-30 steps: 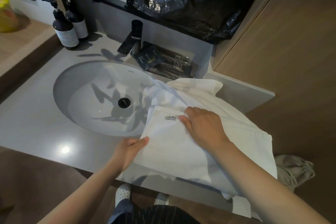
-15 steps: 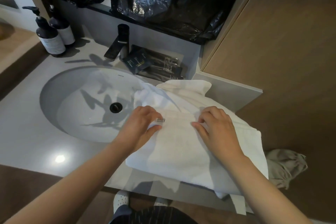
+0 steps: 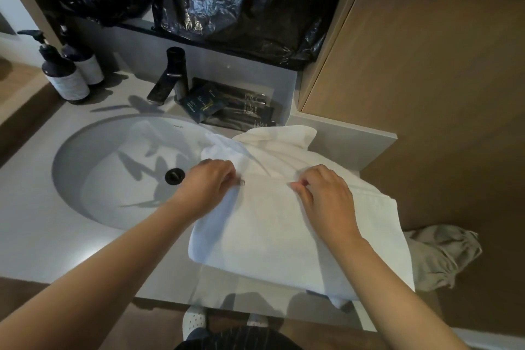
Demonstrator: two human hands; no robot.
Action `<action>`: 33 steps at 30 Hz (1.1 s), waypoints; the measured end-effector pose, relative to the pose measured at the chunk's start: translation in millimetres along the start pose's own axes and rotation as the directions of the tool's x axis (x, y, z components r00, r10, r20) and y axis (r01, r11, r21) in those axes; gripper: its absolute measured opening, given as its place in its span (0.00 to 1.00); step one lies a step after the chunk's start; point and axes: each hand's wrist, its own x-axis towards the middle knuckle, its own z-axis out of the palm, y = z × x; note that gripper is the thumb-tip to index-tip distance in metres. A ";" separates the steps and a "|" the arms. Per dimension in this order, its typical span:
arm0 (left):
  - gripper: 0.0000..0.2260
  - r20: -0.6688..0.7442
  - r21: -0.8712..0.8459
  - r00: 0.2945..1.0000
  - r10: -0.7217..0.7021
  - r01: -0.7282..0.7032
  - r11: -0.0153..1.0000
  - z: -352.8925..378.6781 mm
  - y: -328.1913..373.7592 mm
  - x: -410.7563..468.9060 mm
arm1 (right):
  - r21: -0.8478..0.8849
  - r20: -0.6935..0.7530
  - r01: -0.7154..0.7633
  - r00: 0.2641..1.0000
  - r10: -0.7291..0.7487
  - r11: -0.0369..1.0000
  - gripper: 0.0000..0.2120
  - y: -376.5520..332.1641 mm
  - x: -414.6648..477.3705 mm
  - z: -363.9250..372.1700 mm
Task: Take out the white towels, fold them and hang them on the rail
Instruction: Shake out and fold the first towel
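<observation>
Both hands, my left hand (image 3: pixel 211 183) and right hand (image 3: pixel 326 196), pinch the far fold edge of the white towel (image 3: pixel 255 236) lying on the bench (image 3: pixel 34 236) beside the sink (image 3: pixel 113 199), and if I tug unevenly the fold may skew or its overhanging front may slide off.

Sink (image 3: pixel 93 185), black faucet (image 3: pixel 174 77), pump bottles (image 3: pixel 64 78)
</observation>
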 end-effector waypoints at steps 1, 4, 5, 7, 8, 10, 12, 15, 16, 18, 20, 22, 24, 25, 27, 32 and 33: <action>0.09 0.030 0.004 0.999 -0.044 0.044 0.999 4.0 0.6 0.0 | -0.012 -0.001 -0.006 1.000 0.006 1.000 0.09 1.0 -0.1 1.0; 0.12 0.050 -0.001 0.997 -0.052 0.052 0.999 10.4 2.7 -0.3 | -0.029 -0.022 -0.013 1.000 0.013 1.000 0.08 2.1 -0.4 2.8; 0.13 0.068 0.009 0.998 -0.018 0.018 1.000 10.1 4.3 0.6 | -0.038 -0.020 -0.008 1.000 0.008 0.999 0.08 2.0 -0.4 3.4; 0.13 0.113 0.004 0.993 0.044 -0.045 0.999 8.9 11.9 2.7 | -0.061 -0.006 0.002 1.000 -0.002 0.998 0.10 2.4 -0.1 3.5; 0.14 0.126 0.001 0.990 0.058 -0.059 0.998 9.5 17.5 3.1 | -0.066 -0.002 -0.001 1.000 0.000 0.998 0.10 3.1 0.2 2.4; 0.16 0.151 0.005 0.987 0.059 -0.061 0.998 12.2 28.3 5.8 | -0.077 0.019 -0.025 0.999 0.027 0.997 0.11 6.3 0.4 -1.5; 0.17 0.187 0.001 0.981 0.042 -0.043 0.999 15.3 36.0 10.4 | -0.092 0.039 -0.043 0.998 0.047 0.995 0.12 14.2 -1.4 -6.0; 0.16 0.234 0.012 0.972 0.002 -0.005 1.000 19.1 37.2 13.8 | -0.061 0.034 -0.070 0.997 0.072 0.996 0.16 34.6 -7.8 -16.1; 0.15 0.235 0.013 0.972 -0.013 0.010 1.000 19.6 35.9 12.8 | -0.053 0.032 -0.083 0.996 0.085 0.995 0.17 41.5 -9.6 -19.8; 0.13 0.198 -0.012 0.980 -0.023 0.026 1.000 20.0 34.4 10.5 | -0.034 0.030 -0.115 0.993 0.116 0.993 0.17 52.9 -11.2 -25.3; 0.13 0.153 -0.043 0.988 -0.016 0.023 0.999 17.5 36.4 10.0 | -0.035 0.021 -0.127 0.992 0.128 0.991 0.18 60.3 -8.9 -26.9; 0.15 0.137 -0.021 0.991 -0.002 0.005 1.000 14.6 38.1 12.3 | -0.046 -0.004 -0.135 0.991 0.135 0.990 0.21 62.6 -5.3 -26.9; 0.14 0.142 0.035 0.989 0.030 -0.035 0.999 11.8 40.0 15.2 | -0.069 -0.029 -0.142 0.990 0.140 0.987 0.24 62.4 -3.4 -27.0; 0.14 0.144 0.046 0.987 0.064 -0.071 0.996 10.8 42.7 16.5 | -0.080 -0.041 -0.136 0.990 0.133 0.987 0.24 61.8 -3.5 -26.8; 0.15 0.150 0.019 0.974 0.168 -0.173 0.985 8.8 55.9 19.0 | -0.094 -0.062 -0.110 0.993 0.104 0.989 0.22 60.5 -4.3 -25.9; 0.18 0.134 -0.027 0.942 0.309 -0.308 0.951 20.7 110.4 26.4 | -0.015 -0.073 -0.136 0.988 0.134 0.991 0.13 70.3 -10.5 -27.0; 0.19 0.151 0.008 0.942 0.298 -0.303 0.953 25.6 118.4 29.1 | 0.034 -0.088 -0.167 0.982 0.169 0.985 0.10 76.5 -16.6 -29.3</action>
